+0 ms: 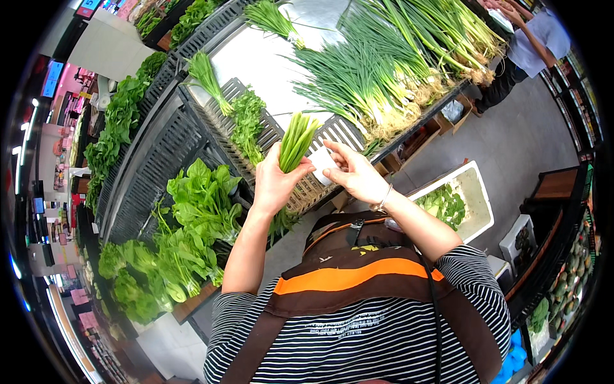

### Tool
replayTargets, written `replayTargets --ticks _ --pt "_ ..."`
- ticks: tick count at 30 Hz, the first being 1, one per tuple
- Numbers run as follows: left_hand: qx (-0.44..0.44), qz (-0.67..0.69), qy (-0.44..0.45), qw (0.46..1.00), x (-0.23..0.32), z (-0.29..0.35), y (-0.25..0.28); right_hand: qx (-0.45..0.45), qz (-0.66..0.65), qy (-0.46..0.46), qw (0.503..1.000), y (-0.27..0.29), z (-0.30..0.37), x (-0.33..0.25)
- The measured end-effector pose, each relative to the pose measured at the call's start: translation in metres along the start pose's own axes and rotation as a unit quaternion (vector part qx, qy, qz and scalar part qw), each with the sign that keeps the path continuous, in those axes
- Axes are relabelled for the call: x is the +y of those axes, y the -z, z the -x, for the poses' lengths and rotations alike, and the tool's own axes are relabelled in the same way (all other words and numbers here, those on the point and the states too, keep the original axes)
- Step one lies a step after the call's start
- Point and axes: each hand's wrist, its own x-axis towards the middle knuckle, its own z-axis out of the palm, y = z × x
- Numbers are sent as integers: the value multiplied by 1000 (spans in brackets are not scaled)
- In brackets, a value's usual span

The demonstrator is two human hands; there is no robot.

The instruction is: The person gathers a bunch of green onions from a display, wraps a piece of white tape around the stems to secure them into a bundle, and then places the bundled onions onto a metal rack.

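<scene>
My left hand [276, 180] is closed round a bunch of slim green stalks [297, 142], whose cut ends point up and away from me. Against the bunch's right side sits a small white piece [322, 166], flat or rolled, I cannot tell which. The fingers and thumb of my right hand [357, 171] pinch this white piece, and my left thumb reaches its edge. Just beyond my left hand, a leafy herb bunch [248, 121] lies on the dark slatted rack [272, 133]. Behind it rests a small bunch of thin green stems [208, 82].
Spring onions [384, 89] with roots lie in a heap at the far right of the display. Leafy greens [201, 205] fill the near left. A white foam box [478, 192] with loose leaves stands on the floor. Another person [540, 45] is at the upper right.
</scene>
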Motion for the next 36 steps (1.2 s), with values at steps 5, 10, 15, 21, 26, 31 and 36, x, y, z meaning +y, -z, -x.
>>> replayTargets --ticks 5,10,15,21,26,31,36 --pt "-49 -10 5 999 -6 -3 4 -51 -7 -25 998 6 3 -9" --pt "-15 22 -2 1000 -13 0 4 -92 -66 -53 992 6 10 -17" --pt "18 6 -34 999 -21 -2 1 -111 -127 -67 984 10 14 -18" --pt "20 39 -41 998 -22 2 -6 -140 -171 -105 970 11 14 -23" --pt "-22 148 16 989 -21 3 -4 -115 -191 -107 969 8 16 -18" --pt "-103 279 122 947 -18 2 9 -129 -212 -104 963 11 20 -21" --pt "-155 218 98 959 -13 1 4 -125 -152 -87 977 13 19 -21"
